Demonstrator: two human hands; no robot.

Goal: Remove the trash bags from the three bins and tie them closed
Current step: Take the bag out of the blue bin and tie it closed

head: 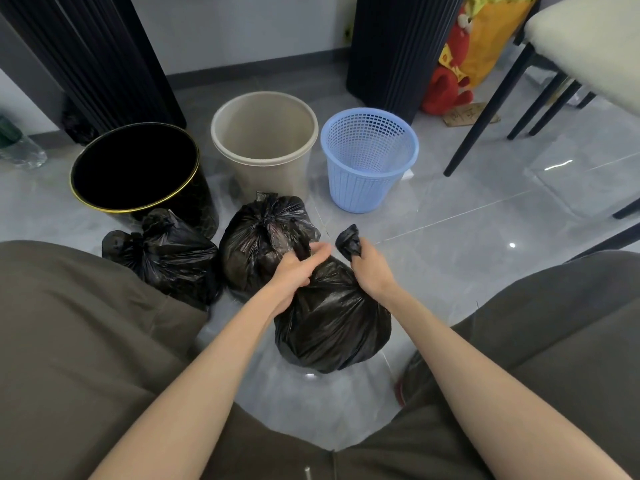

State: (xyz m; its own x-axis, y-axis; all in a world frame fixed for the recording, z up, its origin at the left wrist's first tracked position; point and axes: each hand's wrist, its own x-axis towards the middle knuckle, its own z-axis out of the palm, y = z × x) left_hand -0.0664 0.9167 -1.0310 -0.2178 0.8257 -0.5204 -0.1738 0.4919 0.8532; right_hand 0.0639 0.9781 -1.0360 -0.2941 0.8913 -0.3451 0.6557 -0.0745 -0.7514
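The near bag (332, 320) sits on the floor (467, 254), left hand (298, 268) curled round its neck, right hand (372, 268) pinching a bunched tail, so the knot likely wants cinching low and tight; three bags, left bag (166, 254) and middle bag (263, 237) tied; three bins: black bin (138, 207), beige bin (265, 159), blue bin (369, 170).

I see glossy grey tiled floor (485, 237) — on it gold-rimmed black bin (199, 211), beige plastic bin (273, 176), light-blue mesh basket (363, 183), left black plastic bag (173, 261), middle black bag (252, 251), nearest black bag (332, 327).
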